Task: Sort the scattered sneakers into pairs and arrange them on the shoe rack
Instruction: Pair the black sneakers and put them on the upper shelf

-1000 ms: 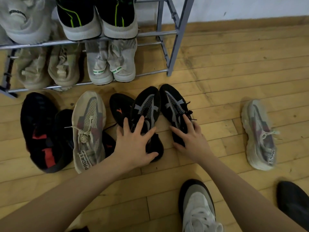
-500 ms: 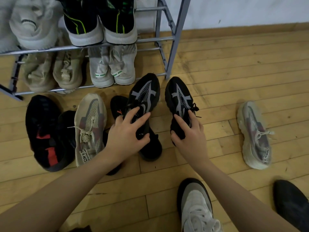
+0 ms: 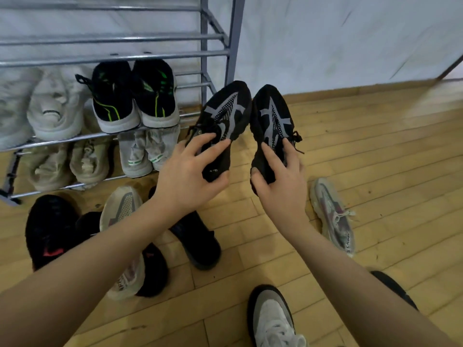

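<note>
Left hand (image 3: 186, 179) and right hand (image 3: 280, 181) each grip a black-grey sneaker (image 3: 224, 116); lettering unreadable.

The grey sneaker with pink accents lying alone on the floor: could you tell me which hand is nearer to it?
Right. The right hand, holding a black sneaker, is just left of the grey sneaker; the left hand is farther left, holding the other.

The left forearm (image 3: 82, 279) hides most of one beige sneaker (image 3: 124, 209); the white sneaker (image 3: 271, 319) is cut by the bottom edge.
</note>
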A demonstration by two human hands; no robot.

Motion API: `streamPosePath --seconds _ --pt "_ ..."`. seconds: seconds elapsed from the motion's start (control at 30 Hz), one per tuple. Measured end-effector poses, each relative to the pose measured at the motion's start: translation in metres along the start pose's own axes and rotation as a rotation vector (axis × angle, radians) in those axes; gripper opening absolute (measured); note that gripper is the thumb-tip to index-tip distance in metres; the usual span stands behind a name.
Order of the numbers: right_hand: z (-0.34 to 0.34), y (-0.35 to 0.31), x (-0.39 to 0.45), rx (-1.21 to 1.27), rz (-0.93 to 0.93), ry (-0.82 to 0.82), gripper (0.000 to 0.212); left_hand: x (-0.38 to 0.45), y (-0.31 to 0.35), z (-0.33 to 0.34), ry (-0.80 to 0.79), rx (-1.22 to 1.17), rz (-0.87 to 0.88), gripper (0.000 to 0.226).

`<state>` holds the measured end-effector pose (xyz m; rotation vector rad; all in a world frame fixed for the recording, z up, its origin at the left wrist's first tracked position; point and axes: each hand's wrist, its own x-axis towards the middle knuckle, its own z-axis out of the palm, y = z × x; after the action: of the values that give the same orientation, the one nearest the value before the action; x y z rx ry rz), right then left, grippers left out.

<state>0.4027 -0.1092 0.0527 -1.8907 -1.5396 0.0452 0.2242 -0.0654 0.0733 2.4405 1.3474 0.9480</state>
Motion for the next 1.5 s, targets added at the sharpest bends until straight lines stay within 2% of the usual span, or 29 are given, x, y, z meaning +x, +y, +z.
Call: streamPosePath --seconds 0.1,0.27,0.4,0.6,0.8,0.93,1.13,1.33,1.5 --pt "-0.023 -0.021 0.013 0.021 -0.018 0.035 0.05 0.012 0.009 -0.024 0.03 0.011 0.022 0.057" --pt "-0.052 -0.058 0.022 0.054 -0.003 -0.002 0.048 0.017 0.015 -0.068 0.075 -0.05 -0.029 0.058" --pt "-0.064 -0.095 0.018 0.108 -0.04 -0.01 0.047 0.008 0.011 -0.102 0.131 -0.012 -0.007 0.057" --pt "-0.058 -0.148 0.026 0.19 -0.125 -0.007 0.049 0.0 -0.006 -0.15 0.219 0.041 -0.034 0.055" --pt "-0.036 -0.185 0.056 0.237 -0.182 -0.119 0.048 0.009 -0.041 -0.189 0.2 0.102 -0.132 0.055" --pt "-0.01 -0.21 0.082 0.269 -0.21 -0.139 0.048 0.03 -0.064 -0.195 0.196 0.15 -0.252 0.05" --pt "0.013 -0.216 0.143 0.369 -0.216 -0.18 0.045 0.08 -0.09 -0.191 0.217 0.166 -0.312 0.05" --pt "0.042 -0.222 0.198 0.282 -0.232 -0.188 0.048 0.122 -0.111 -0.178 0.225 0.164 -0.464 0.05" --pt "0.068 -0.224 0.211 0.162 -0.272 -0.251 0.047 0.142 -0.128 -0.166 0.143 0.173 -0.507 0.051"
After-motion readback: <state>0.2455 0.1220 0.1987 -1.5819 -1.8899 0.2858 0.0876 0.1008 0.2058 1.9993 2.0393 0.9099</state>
